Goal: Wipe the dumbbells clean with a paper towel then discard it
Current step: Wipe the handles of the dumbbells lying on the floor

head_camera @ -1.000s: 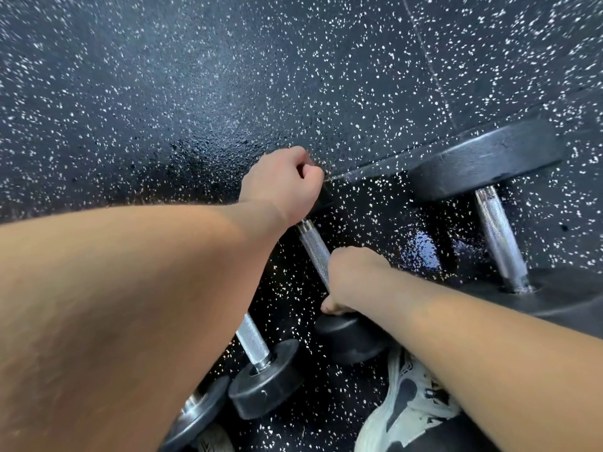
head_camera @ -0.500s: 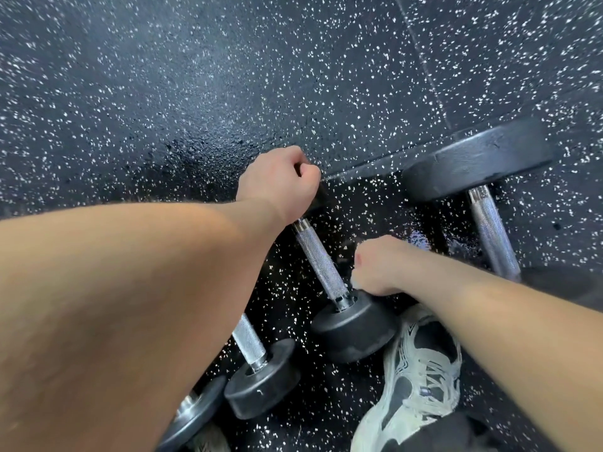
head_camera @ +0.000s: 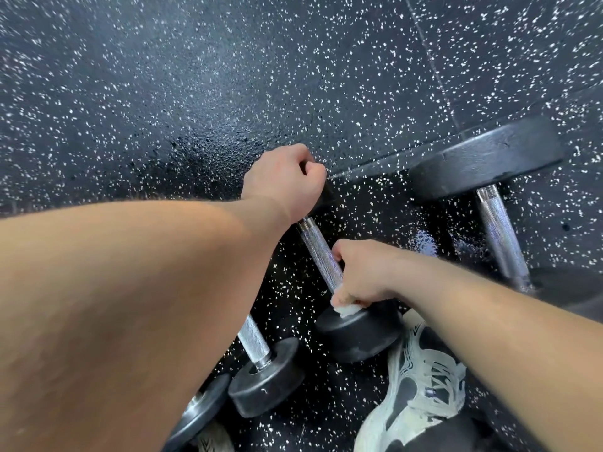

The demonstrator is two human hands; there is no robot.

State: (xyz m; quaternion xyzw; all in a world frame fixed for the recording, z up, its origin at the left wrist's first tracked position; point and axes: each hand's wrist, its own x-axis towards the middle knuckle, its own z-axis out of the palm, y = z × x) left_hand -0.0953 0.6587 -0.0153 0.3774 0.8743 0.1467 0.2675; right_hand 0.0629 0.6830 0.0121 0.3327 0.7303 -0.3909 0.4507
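- The dumbbell (head_camera: 318, 249), on the speckled floor (head_camera: 163, 93), is clamped at its far head by the left grip (head_camera: 287, 182).
- The paper towel (head_camera: 347, 309) is squeezed against the dumbbell's near end by the right grip (head_camera: 362, 275).

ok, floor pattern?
White speckles on the black rubber floor; head view.

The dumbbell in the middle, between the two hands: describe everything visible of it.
The middle dumbbell has a shiny knurled metal handle and round black heads that look rubbery. It points away and slightly left over the speckled floor. Its near head is mostly in view; the far one is almost hidden under the left hand, which grips that end. The right hand wraps the handle's lower part, holding a white paper towel against it by the near head.
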